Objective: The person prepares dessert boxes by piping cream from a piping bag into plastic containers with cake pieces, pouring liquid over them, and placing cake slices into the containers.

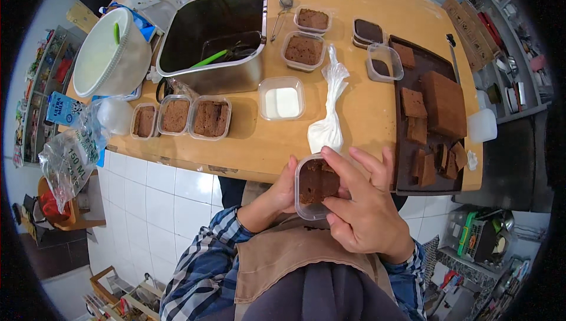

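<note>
My left hand [278, 194] is closed around the side of a small clear plastic tub [298, 194], holding it over the table's front edge. Inside the tub lies brown chocolate cake [316, 180], seemingly in more than one piece. My right hand [374, 212] reaches over from the right with fingers spread, fingertips at the cake and the tub's rim. Just beyond the tub rests a piping bag [326, 135] of white cream, its twisted end pointing away. To the right, a dark baking tray [407, 173] carries a large cake block [443, 106] and several cut pieces.
Cake-filled tubs [210, 118] stand at the left front, others [304, 51] farther back. A tub with white content [282, 101] sits mid-table. A large metal pan [244, 76] of dark chocolate and a white bucket [132, 56] occupy the left. Dark-topped tubs [368, 31] stand beside the tray.
</note>
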